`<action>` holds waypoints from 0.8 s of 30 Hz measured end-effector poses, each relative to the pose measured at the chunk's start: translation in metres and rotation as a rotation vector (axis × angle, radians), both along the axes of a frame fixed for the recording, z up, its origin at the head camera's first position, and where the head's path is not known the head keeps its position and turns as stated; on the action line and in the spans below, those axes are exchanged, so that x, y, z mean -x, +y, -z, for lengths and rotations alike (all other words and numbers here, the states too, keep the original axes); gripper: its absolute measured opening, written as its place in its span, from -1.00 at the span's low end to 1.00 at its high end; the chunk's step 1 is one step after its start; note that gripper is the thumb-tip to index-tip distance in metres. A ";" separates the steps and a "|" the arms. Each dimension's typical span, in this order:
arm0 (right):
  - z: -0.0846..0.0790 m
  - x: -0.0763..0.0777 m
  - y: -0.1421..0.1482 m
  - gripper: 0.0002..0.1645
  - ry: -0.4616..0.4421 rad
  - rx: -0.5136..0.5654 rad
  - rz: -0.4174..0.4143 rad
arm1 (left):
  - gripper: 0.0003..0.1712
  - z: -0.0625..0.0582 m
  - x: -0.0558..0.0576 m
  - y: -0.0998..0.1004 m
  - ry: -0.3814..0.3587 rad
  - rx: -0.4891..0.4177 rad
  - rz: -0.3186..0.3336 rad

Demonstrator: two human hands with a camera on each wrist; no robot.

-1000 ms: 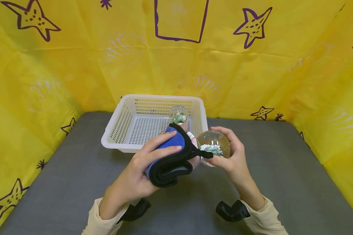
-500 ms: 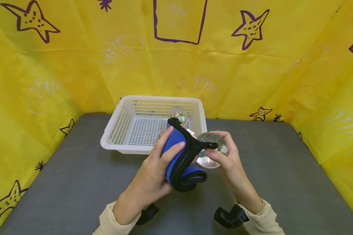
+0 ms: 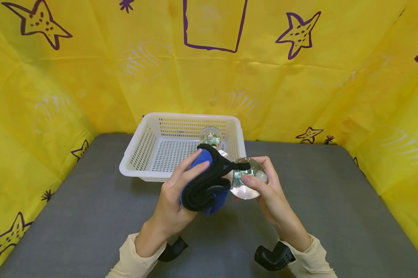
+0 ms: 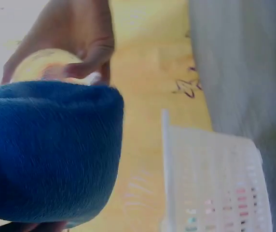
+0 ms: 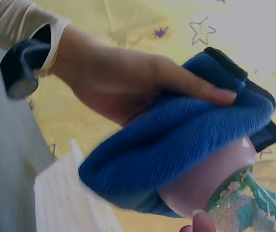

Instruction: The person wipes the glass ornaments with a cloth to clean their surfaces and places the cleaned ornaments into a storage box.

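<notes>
My left hand (image 3: pixel 170 208) grips a folded blue cloth (image 4: pixel 51 150) with black edging and a black loop. In the right wrist view the cloth lies against the pink base (image 5: pixel 210 179) of a snow globe, covering part of it. My right hand (image 3: pixel 273 197) holds that snow globe (image 3: pixel 245 191) by its clear ball, thumb on the near side and fingers behind. Green and white figures show inside the ball, and the globe is tilted on its side in front of the basket. The cloth's loop hangs across the ball in the head view.
Behind the hands stands a white plastic basket (image 3: pixel 130 170) with slotted walls. A second snow globe (image 3: pixel 210 136) sits in its right part, partly hidden by the cloth. The grey table (image 3: pixel 334 200) is bordered by a yellow patterned curtain (image 3: pixel 264 77) at the back and sides.
The left hand and cloth swung right and turned, then came back slightly left, the cloth's folds shifting. The snow globe has rotated in the right hand, its figures now lying differently.
</notes>
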State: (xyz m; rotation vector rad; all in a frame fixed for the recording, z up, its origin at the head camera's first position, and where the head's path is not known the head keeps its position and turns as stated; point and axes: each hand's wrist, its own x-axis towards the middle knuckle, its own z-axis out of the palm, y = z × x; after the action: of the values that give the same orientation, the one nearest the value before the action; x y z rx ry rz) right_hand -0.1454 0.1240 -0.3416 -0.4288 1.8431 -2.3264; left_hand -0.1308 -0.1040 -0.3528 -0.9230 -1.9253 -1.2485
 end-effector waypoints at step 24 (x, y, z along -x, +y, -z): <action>-0.004 0.005 0.007 -0.09 0.823 -0.152 0.110 | -0.64 -0.027 -0.009 -0.026 -0.944 -0.398 0.224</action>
State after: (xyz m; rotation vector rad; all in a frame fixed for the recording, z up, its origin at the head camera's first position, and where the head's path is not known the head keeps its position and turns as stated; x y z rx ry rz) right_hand -0.1501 0.1306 -0.3380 -1.4633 2.3794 -2.2163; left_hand -0.1223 -0.1300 -0.3256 -0.3420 -2.1035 -2.3933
